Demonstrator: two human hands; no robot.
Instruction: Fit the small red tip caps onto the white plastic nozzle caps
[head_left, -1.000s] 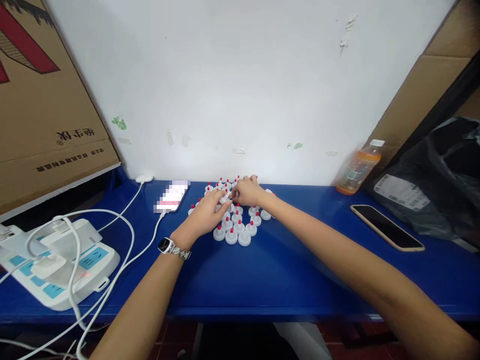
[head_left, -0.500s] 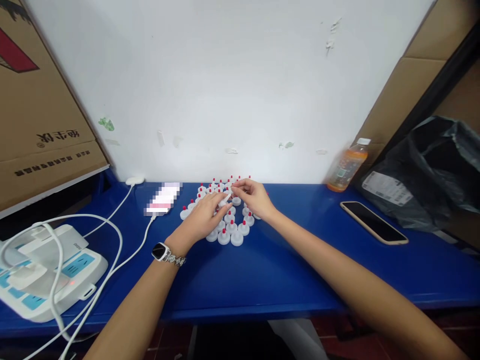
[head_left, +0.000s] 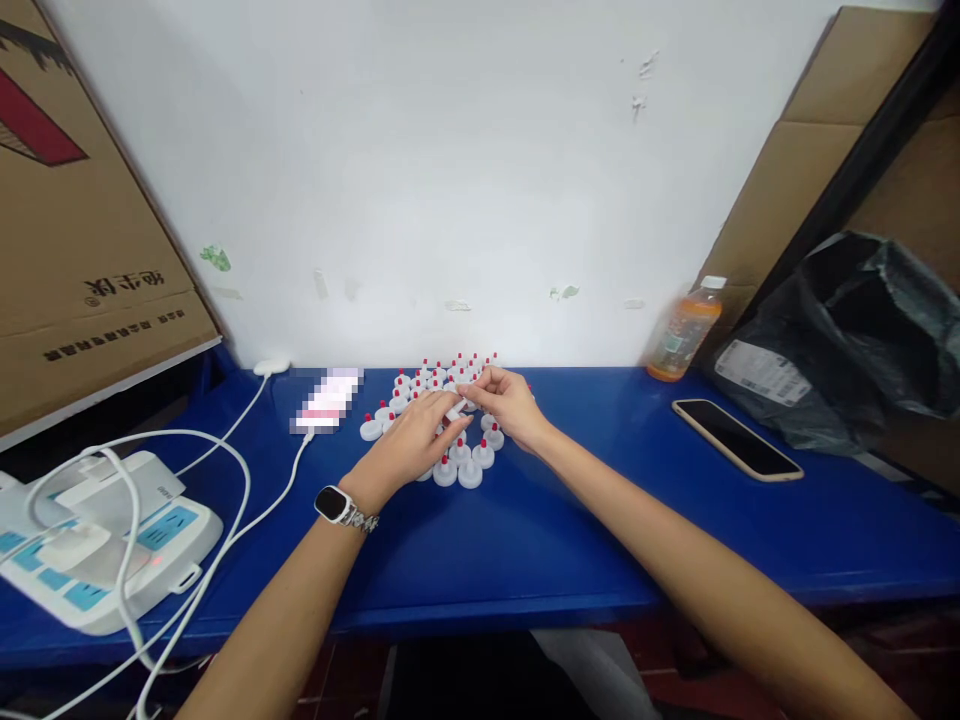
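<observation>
Because both hands worked low over a crowd of red-tipped caps (head_left: 445, 470), I judged a knocked neighbour the likeliest trouble: a dipping left palm could have tipped those beneath it. The left hand (head_left: 418, 437) held a small white piece (head_left: 457, 408), tilted, between nearly closed thumb and fingers. The right hand (head_left: 510, 402) had its fingertips curled in at that piece, but I could not tell whether they gripped anything. A slip there might have dropped the piece among the rows.

Behind the cluster the wall (head_left: 450, 190) stood close, so I counted on little reach that way. Toward its front edge the worktop (head_left: 540, 540) gave me room, and rightward as far as a phone (head_left: 737, 440). A white cable (head_left: 308, 437) lay near the left wrist, a possible snag.
</observation>
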